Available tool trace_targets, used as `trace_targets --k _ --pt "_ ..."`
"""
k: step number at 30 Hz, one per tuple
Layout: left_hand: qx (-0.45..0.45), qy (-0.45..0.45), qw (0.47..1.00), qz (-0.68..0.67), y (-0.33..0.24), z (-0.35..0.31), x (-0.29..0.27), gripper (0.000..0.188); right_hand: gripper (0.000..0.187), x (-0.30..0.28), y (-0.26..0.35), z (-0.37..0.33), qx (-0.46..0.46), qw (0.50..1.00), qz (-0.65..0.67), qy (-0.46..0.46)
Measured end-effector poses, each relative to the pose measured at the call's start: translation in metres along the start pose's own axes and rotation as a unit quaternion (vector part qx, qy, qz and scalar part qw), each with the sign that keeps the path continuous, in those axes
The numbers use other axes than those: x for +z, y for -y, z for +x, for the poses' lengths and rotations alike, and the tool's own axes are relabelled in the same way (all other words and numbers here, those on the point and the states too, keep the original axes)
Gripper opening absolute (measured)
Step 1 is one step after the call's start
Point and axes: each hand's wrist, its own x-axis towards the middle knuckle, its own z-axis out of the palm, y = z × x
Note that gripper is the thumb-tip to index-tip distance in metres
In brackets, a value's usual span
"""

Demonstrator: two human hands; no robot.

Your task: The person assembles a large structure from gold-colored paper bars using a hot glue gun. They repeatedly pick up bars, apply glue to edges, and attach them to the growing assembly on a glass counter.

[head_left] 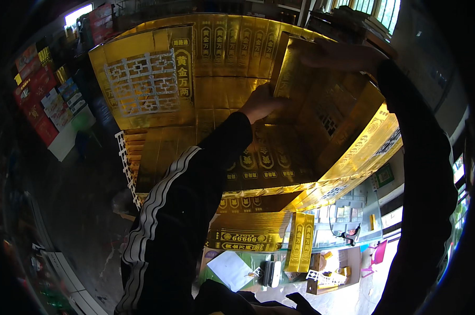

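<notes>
Right, from the head view, the left hand (pixel 262 103) is pinching the lower left edge of an upright gold panel (pixel 285 73), thumb on its near side. The right hand (pixel 343 55) is reaching across its far right, up in shadow, and whether those fingers are gripping, I cannot tell. That panel is standing inside a big gold cardboard structure (pixel 216 97), right of its middle. Over on the left wall, a silver lattice (pixel 143 84) is catching light! Nearer, a stack of gold strips (pixel 245 233) is sitting beside a folded gold piece (pixel 300 241). Below, a white sheet (pixel 229 270) is lying on the green counter (pixel 258 258), with an open cardboard box (pixel 312 286) standing to the right, holding white lattice pieces (pixel 327 278).
</notes>
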Motion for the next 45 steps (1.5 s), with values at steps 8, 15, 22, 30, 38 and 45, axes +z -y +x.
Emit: trace_targets --k 8,15,22,30,38,45 --pt "-0.028 0.040 0.998 -0.043 0.004 -0.008 0.003 0.055 0.095 -0.015 0.014 -0.019 -0.106 0.992 0.057 0.026" --pt "-0.079 0.042 0.995 0.047 0.006 -0.006 0.000 0.052 0.082 -0.025 0.015 -0.034 -0.127 0.990 0.004 0.056" --pt "-0.107 0.043 0.992 0.052 -0.001 -0.011 0.003 0.043 0.084 -0.016 0.013 -0.016 -0.127 0.990 0.034 0.057" --pt "-0.093 0.038 0.995 0.022 0.013 -0.007 0.003 0.049 0.086 -0.020 0.018 -0.022 -0.116 0.992 0.032 0.048" --pt "-0.081 0.033 0.995 -0.046 0.011 -0.009 0.005 0.060 0.108 -0.018 0.022 -0.020 -0.043 0.998 0.026 0.024" --pt "-0.076 0.080 0.993 0.037 -0.027 -0.017 0.000 0.063 0.107 -0.018 0.005 -0.021 -0.075 0.985 0.156 -0.019"
